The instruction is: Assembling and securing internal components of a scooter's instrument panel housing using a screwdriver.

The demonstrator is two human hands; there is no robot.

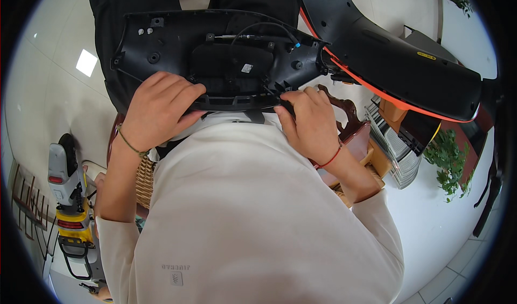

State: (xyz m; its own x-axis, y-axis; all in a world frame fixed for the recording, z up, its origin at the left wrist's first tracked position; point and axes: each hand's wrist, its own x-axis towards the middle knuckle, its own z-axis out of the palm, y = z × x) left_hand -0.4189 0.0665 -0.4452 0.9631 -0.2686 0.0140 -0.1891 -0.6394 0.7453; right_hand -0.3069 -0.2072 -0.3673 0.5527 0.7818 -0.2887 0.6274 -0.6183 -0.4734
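A black moulded plastic panel [177,51] lies across my lap with its ribbed inner side up. My left hand [159,107] is closed over its near edge, left of the middle, thumb underneath. At the right part of that edge, my right hand [312,121] grips the panel between thumb and fingers, next to a small cluster of black prongs [281,88]. A thin black cable [264,24] arches over the panel's far side and ends near a blue connector [297,45]. Two small whitish pieces [145,31] sit at its far left.
Close to the panel's right end stands a large black body part with orange trim [398,56], seemingly of a scooter. A yellow and grey scooter [72,212] is at the left. Green leaves [449,161] and a carved wooden chair part [344,107] are at the right.
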